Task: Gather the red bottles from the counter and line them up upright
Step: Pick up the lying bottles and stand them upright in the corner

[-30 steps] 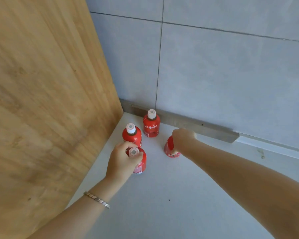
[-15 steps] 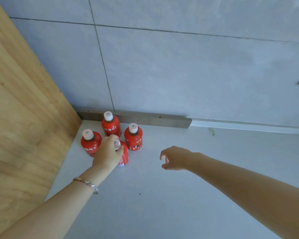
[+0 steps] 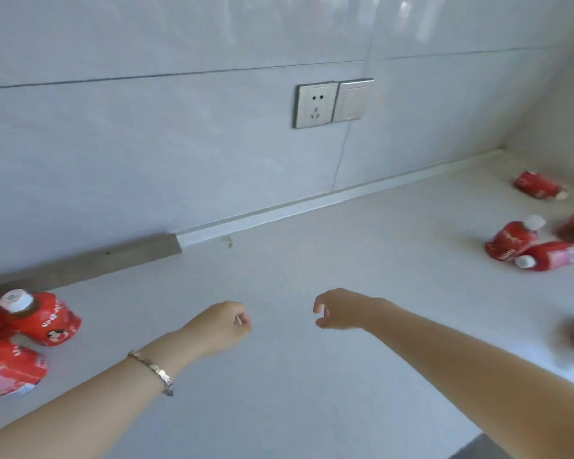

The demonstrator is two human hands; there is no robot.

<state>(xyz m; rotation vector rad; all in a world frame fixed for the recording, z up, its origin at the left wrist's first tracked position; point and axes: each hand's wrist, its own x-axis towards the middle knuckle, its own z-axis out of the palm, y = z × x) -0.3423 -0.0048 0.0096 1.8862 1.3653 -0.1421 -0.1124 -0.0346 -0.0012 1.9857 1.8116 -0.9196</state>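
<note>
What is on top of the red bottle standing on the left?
The standing red bottle has a white cap on top, with a small grey mark on the cap. Nothing else sits on it. What is inside cannot be seen, because the red wrap covers it.

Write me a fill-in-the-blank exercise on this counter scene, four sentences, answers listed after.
1. Both the left hand and the right hand hold ____.
2. The upright bottles stand at the ____ edge of the view.
3. The bottles on the right lie on their ____.
4. The wall socket sits ____ the counter.

Missing words: nothing; left; sides; above
</note>
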